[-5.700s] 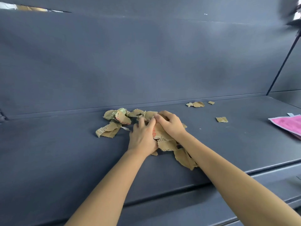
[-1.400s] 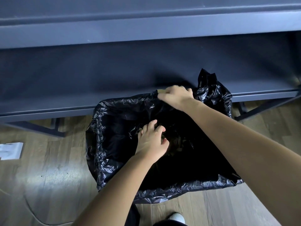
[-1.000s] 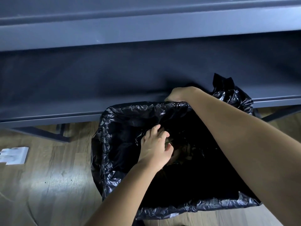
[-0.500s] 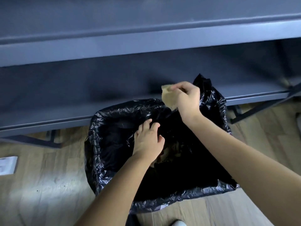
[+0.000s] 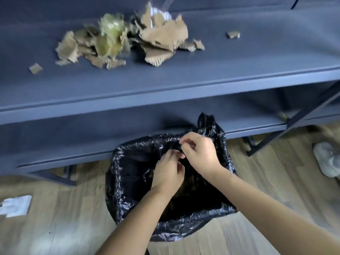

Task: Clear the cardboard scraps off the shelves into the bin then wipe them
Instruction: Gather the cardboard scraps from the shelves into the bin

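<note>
A heap of torn brown cardboard scraps [image 5: 125, 37], with some greenish film in it, lies on the dark blue shelf [image 5: 239, 67]. Single small scraps sit at its left [image 5: 35, 68] and right [image 5: 233, 34]. Below stands the bin with a black liner [image 5: 128, 181], pushed against the lower shelf [image 5: 73, 137]. Both my hands hover over the bin's mouth. My left hand [image 5: 169, 170] has loosely bent fingers and nothing in it. My right hand [image 5: 198, 153] is curled at the liner's far rim, with no scrap visible in it. Brownish scraps show dimly inside the bin.
A black metal frame brace [image 5: 298, 116] slants down at the right of the shelves. On the wooden floor lie a white sheet of paper [image 5: 15, 206] at the left and a pale shoe [image 5: 327, 159] at the far right.
Half a second ago my right hand held a cardboard scrap above the bin's rim; that scrap is gone from it. My view has tilted up, so the shelf's scrap heap shows.
</note>
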`<action>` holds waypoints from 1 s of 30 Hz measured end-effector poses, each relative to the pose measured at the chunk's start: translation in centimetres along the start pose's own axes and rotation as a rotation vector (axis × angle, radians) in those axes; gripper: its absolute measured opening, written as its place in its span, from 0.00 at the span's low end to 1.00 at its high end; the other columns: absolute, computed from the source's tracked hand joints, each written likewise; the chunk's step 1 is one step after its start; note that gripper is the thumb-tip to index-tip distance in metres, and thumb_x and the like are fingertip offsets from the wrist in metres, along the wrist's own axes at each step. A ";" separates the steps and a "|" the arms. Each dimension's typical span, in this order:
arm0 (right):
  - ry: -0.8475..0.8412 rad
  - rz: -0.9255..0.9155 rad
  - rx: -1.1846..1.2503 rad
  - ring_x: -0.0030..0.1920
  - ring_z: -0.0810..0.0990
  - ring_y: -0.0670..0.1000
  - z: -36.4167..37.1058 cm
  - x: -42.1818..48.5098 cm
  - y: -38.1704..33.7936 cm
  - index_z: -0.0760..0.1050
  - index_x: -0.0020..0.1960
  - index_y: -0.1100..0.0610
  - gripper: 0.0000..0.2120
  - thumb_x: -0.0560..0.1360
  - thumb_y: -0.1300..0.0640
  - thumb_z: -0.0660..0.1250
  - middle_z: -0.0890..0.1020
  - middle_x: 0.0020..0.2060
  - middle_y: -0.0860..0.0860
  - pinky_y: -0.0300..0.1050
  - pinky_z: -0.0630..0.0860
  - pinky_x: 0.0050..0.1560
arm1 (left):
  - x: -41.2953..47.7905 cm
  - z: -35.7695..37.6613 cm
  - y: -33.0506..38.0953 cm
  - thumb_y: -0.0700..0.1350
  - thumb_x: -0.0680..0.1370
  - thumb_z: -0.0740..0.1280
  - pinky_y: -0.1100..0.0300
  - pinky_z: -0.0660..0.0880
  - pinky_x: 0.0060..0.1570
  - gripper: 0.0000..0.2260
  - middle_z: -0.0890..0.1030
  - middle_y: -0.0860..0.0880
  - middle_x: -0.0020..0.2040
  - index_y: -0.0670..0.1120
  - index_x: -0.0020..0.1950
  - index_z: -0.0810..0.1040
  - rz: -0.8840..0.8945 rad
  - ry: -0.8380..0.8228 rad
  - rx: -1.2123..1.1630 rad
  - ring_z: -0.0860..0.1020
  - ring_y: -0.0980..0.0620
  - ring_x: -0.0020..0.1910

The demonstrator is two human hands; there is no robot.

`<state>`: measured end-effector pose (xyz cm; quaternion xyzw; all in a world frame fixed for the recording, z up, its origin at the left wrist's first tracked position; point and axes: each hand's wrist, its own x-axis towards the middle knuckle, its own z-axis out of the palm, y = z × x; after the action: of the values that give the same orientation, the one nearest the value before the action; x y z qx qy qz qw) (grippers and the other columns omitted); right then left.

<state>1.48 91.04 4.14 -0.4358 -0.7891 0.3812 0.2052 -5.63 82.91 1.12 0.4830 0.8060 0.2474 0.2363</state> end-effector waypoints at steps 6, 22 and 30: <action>0.115 -0.339 0.084 0.36 0.72 0.44 -10.2 -1.3 -15.0 0.79 0.37 0.59 0.23 0.61 0.48 0.50 0.77 0.29 0.44 0.35 0.66 0.34 | -1.5 -13.2 9.8 0.40 0.78 0.58 0.58 0.71 0.44 0.10 0.82 0.43 0.48 0.39 0.52 0.77 0.138 0.226 0.069 0.80 0.43 0.49; 0.329 -0.249 -0.060 0.53 0.73 0.56 -23.6 12.0 -32.4 0.74 0.59 0.61 0.14 0.74 0.63 0.60 0.73 0.59 0.57 0.45 0.68 0.52 | 5.9 -43.1 17.5 0.42 0.75 0.63 0.55 0.71 0.44 0.07 0.78 0.46 0.49 0.41 0.48 0.77 0.300 0.740 -0.026 0.77 0.44 0.47; 0.349 0.155 -0.151 0.65 0.68 0.60 -23.7 22.8 -31.1 0.68 0.66 0.58 0.19 0.76 0.53 0.59 0.67 0.67 0.56 0.53 0.69 0.64 | 15.5 -51.0 9.4 0.58 0.74 0.63 0.44 0.58 0.70 0.23 0.53 0.46 0.77 0.53 0.68 0.66 -0.048 0.583 0.088 0.56 0.40 0.73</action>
<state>-11.76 110.08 43.04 -0.5688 -0.7320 0.2544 0.2758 -37.58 91.91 43.86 0.3821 0.8611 0.3347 -0.0204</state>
